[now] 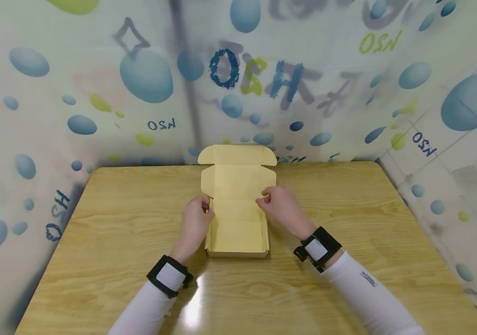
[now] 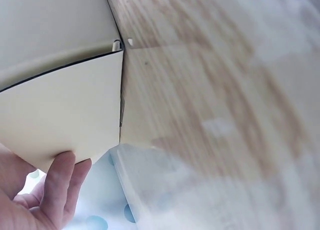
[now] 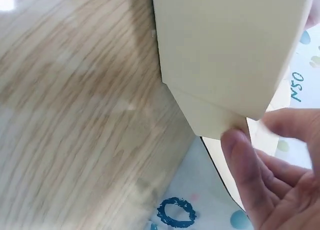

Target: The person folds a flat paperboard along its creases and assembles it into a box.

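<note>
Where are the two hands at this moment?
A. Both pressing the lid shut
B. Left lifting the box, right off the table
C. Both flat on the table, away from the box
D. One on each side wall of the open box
D: the left hand grips the left wall and the right hand the right wall of the box, whose lid stands open on the table.
</note>
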Demonstrator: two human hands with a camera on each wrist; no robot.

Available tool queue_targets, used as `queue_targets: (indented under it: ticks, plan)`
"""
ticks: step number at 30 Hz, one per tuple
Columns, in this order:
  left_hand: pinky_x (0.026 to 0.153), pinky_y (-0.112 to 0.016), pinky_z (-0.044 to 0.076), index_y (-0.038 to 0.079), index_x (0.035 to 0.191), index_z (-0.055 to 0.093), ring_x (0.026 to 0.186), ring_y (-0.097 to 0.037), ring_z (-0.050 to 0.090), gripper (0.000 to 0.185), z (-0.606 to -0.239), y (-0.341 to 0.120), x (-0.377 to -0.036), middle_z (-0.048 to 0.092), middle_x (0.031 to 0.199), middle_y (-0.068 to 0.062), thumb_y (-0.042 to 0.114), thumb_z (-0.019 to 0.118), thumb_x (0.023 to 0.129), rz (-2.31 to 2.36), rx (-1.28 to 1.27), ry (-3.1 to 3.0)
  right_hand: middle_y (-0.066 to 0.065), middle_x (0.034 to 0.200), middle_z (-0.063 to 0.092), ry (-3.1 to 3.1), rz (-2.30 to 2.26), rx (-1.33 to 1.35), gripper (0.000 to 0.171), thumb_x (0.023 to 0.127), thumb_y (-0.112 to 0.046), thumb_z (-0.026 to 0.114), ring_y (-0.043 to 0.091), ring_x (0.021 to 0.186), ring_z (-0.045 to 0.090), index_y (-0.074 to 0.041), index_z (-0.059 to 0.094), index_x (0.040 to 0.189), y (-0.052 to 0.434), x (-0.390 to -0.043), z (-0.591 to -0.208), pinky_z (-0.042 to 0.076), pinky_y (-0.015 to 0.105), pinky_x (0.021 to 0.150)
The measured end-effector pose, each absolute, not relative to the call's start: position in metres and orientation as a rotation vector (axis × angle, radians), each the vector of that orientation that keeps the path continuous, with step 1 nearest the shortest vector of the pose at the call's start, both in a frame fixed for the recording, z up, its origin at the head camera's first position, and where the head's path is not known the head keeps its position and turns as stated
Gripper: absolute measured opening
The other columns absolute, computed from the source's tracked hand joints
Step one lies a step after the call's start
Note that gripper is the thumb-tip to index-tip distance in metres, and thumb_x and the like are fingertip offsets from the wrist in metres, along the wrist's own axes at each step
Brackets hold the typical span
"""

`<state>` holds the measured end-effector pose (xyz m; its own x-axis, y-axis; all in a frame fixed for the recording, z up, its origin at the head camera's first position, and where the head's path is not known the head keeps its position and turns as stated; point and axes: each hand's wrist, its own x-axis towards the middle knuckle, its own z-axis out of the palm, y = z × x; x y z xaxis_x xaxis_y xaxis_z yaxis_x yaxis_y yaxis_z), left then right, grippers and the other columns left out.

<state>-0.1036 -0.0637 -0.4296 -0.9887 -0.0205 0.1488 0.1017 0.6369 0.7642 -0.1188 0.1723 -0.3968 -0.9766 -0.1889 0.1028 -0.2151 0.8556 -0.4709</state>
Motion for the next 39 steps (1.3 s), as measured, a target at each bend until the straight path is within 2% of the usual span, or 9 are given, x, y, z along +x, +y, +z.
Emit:
queue_targets:
  ticks: [3,7,21,27,33,39]
  plan:
    - [0.051,-0.026,0.041,0.003,0.081,0.058,0.063,-0.015,0.049,0.010,-0.430,-0.063,-0.104,0.054,0.072,-0.002,-0.002,0.063,0.074,-1.273,-0.069,-2.714,0.001,0.074,0.063,-3.011,0.779,0.314,0.012,0.080,-0.015,0.063,0.009,0.059,0.053,-0.006,0.069,0.085,0.171,-0.123,-0.398,0.044,0.025,0.054]
    - [0.051,-0.027,0.041,0.001,0.082,0.059,0.063,-0.015,0.049,0.010,-0.430,-0.063,-0.105,0.054,0.072,-0.002,-0.003,0.063,0.074,-1.255,-0.091,-2.708,0.002,0.075,0.062,-3.052,0.844,0.296,0.008,0.077,-0.009,0.062,0.013,0.059,0.052,-0.007,0.069,0.081,0.169,-0.127,-0.398,0.043,0.026,0.053]
    - [0.051,-0.025,0.042,0.004,0.080,0.057,0.064,-0.013,0.050,0.009,-0.433,-0.063,-0.108,0.053,0.073,0.000,-0.002,0.062,0.075,-1.236,-0.158,-2.724,0.000,0.075,0.062,-3.089,0.902,0.300,0.010,0.078,-0.010,0.060,0.013,0.057,0.051,-0.010,0.070,0.077,0.168,-0.139,-0.401,0.041,0.026,0.052]
    - [0.052,-0.025,0.042,0.003,0.081,0.058,0.064,-0.013,0.050,0.008,-0.433,-0.064,-0.109,0.054,0.072,0.000,0.000,0.061,0.075,-1.245,-0.141,-2.740,0.001,0.071,0.060,-3.067,0.954,0.329,0.012,0.079,-0.009,0.058,0.014,0.055,0.049,-0.009,0.070,0.076,0.168,-0.145,-0.402,0.039,0.027,0.052]
    - [0.052,-0.025,0.042,0.002,0.084,0.060,0.064,-0.013,0.051,0.009,-0.433,-0.065,-0.110,0.055,0.072,0.000,0.001,0.061,0.075,-1.265,-0.129,-2.739,0.002,0.067,0.062,-3.085,1.058,0.333,0.014,0.081,-0.011,0.058,0.012,0.053,0.055,-0.006,0.070,0.082,0.174,-0.154,-0.406,0.042,0.027,0.052]
    - [0.053,-0.025,0.043,0.002,0.087,0.060,0.066,-0.014,0.052,0.010,-0.434,-0.066,-0.111,0.055,0.073,-0.001,0.003,0.061,0.077,-1.286,-0.111,-2.751,0.007,0.071,0.064,-3.131,1.154,0.313,0.015,0.083,-0.013,0.057,0.017,0.056,0.059,-0.004,0.069,0.085,0.175,-0.160,-0.407,0.045,0.028,0.052]
